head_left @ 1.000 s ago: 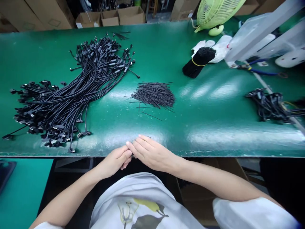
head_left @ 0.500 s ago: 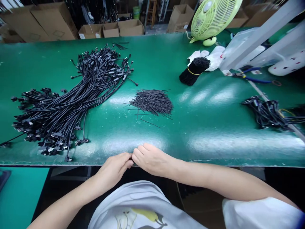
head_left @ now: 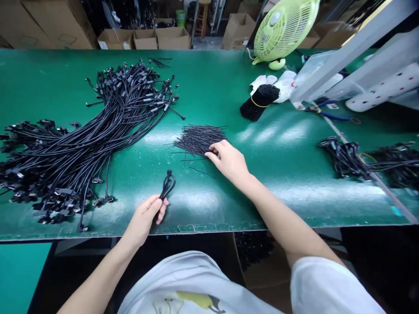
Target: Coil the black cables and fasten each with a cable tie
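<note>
Bench inspected from the room, clock face centred on the pile of thin black wire ties (head_left: pixel 193 138), twelve pointing away from the worker. At seven o'clock, the left hand (head_left: pixel 149 216) holds a folded black cable (head_left: pixel 168 185) upright over the bench's near edge, thumb and fingers closed together on its lower part. The folding of this piece appears done; no wire tie can be made out around it, though the grip hides its lower part. At four o'clock, the right hand (head_left: pixel 231 160) is at the edge of the wire ties, thumb and forefinger curled with a narrow gap; I cannot tell whether a tie is between them. At nine o'clock lies a large heap of black cables (head_left: pixel 121 113), long and unfolded, which I judge to be the greater share left. Well out at three o'clock lies a cluster of folded cables (head_left: pixel 345 159), seemingly finished; whether each one is tied is too small to verify. At two o'clock, a bundle of black strands (head_left: pixel 268 92) sits gathered in a yellow band (head_left: pixel 258 104), apart from the loose pile. On this evidence, I rate the work as partway, with one piece in hand and not visibly secured
</note>
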The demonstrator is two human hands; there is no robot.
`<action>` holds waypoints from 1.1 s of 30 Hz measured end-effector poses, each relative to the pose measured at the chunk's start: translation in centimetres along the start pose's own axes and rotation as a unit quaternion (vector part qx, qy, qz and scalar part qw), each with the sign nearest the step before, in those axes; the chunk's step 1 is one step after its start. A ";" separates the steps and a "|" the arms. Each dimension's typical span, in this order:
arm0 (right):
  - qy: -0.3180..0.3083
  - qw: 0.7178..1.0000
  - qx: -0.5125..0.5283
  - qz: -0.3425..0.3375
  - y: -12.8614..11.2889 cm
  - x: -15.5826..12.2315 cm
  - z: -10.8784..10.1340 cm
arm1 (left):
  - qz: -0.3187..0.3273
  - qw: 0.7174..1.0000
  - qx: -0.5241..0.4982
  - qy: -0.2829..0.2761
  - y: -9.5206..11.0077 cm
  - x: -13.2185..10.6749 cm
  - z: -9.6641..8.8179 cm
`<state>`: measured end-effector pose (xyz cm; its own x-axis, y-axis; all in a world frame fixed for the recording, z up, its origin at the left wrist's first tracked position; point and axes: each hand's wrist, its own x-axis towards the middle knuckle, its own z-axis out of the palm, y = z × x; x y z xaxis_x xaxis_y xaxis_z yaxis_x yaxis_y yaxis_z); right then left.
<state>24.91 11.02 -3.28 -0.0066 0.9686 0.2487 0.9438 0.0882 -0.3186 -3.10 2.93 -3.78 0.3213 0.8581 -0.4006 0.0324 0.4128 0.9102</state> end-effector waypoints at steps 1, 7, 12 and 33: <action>-0.010 0.999 -0.027 0.017 0.5 0.8 0.7 | -0.004 1.000 -0.025 0.003 0.1 0.0 0.2; 0.023 0.998 -0.053 0.025 1.0 0.7 1.4 | -0.021 0.994 -0.103 0.009 0.1 -0.7 0.7; 0.059 0.996 -0.020 0.068 1.2 -0.2 0.5 | -0.020 0.992 -0.126 0.001 0.0 -1.0 0.8; -0.122 0.945 0.296 -0.060 -10.2 -12.2 -1.3 | 0.091 0.990 -0.105 -0.034 -0.4 -2.6 3.1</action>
<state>15.82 -2.01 -1.83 -0.2468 0.9615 0.1205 0.5806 0.2463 -0.7761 -0.98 -0.46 -2.81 0.3669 0.9045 -0.2174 -0.2277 0.3139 0.9217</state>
